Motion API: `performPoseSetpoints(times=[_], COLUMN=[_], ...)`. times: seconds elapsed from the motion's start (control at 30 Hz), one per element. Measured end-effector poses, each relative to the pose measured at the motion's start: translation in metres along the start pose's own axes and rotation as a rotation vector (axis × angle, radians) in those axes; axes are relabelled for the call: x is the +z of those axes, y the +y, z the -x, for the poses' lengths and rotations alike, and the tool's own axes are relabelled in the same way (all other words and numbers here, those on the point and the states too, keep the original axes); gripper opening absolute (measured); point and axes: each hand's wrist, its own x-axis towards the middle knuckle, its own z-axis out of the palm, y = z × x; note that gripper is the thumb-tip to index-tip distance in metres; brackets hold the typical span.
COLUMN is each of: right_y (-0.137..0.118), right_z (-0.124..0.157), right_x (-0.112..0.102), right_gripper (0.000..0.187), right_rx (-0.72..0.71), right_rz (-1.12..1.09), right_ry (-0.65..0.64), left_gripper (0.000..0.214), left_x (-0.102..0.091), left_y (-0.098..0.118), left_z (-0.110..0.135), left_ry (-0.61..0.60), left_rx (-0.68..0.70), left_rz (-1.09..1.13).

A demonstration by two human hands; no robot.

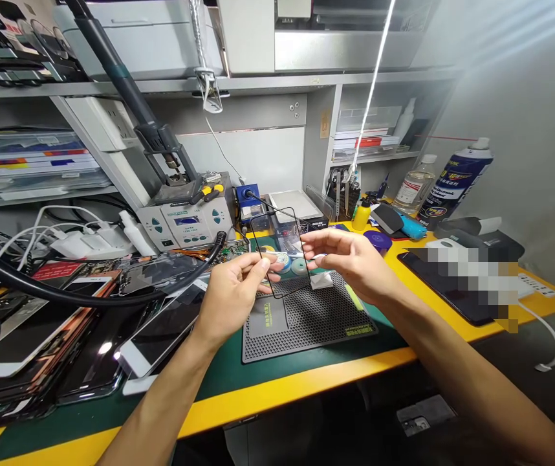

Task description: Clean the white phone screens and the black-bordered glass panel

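Note:
A thin black rectangular phone bezel frame [287,296] is held up in the air, tilted, above the desk. My left hand [229,291] pinches its left side between thumb and fingers. My right hand [350,259] has its fingers closed at the frame's right side, near the upper half. Through the open middle of the frame, small round spools [299,266] show behind it. Underneath lies a dark perforated work mat [316,323], with a small white folded piece [321,280] at its far edge.
Phones and phone parts [161,330] are piled at the left. A hot-air station [185,223] stands behind, and a thick black hose [112,299] arcs across the left. On the right are a dark phone [445,288], a spray can [457,181] and a clear bottle [413,188].

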Motion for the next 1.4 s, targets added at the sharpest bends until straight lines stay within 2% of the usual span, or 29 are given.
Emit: performPoseSetpoints(times=[0.33,0.53,0.8,1.4], right_y=[0.0006,0.0002,-0.0031,-0.0077], right_z=[-0.0004,0.0004,0.0017,0.0031], right_x=[-0.0016,-0.0012,-0.0006,0.0009], right_gripper=[0.035,0.032,0.027,0.031], right_rx=[0.005,0.015,0.030,0.078], right_rz=[-0.021,0.029,0.076,0.119], right_ry=[-0.020,-0.001,0.023,0.024], left_gripper=[0.033,0.024,0.023,0.024], left_x=[-0.0036,-0.0050,-0.0056,-0.0079], left_y=[0.0036,0.0027,0.0035,0.0037], left_z=[-0.0015,-0.0018,-0.0013,-0.0007], left_ry=[-0.062,-0.080,-0.089,-0.124], left_rx=[-0.124,-0.181,-0.185,-0.287], left_rz=[0.109,0.201,0.216,0.270])
